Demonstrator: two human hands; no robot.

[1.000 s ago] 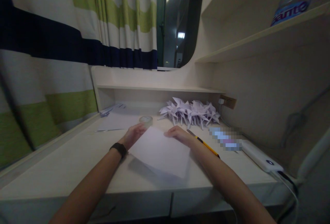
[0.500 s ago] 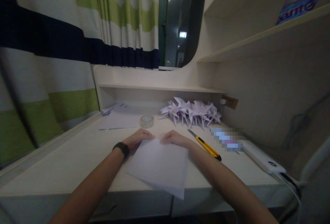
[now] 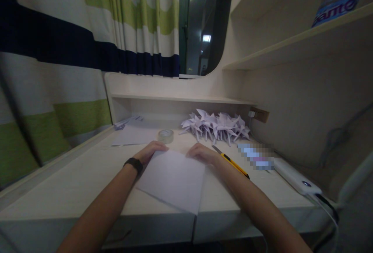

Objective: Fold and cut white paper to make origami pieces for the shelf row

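A white sheet of paper [image 3: 173, 177] lies flat on the pale desk [image 3: 72, 183], tilted so one corner points at the front edge. My left hand [image 3: 150, 152], with a black band on the wrist, grips the sheet's far left corner. My right hand [image 3: 201, 154] grips the far right corner. Both hands rest on the far edge of the paper.
A yellow utility knife [image 3: 231, 162] lies just right of my right hand. A tape roll [image 3: 165, 135] and loose sheets [image 3: 132, 136] sit behind my left hand. A pile of folded paper shapes [image 3: 215, 125] lies at the back. A white power bank [image 3: 295, 177] with cable is at right.
The sheet has turned and shifted left on the desk and now lies flatter. My hands have spread apart again along its far edge.
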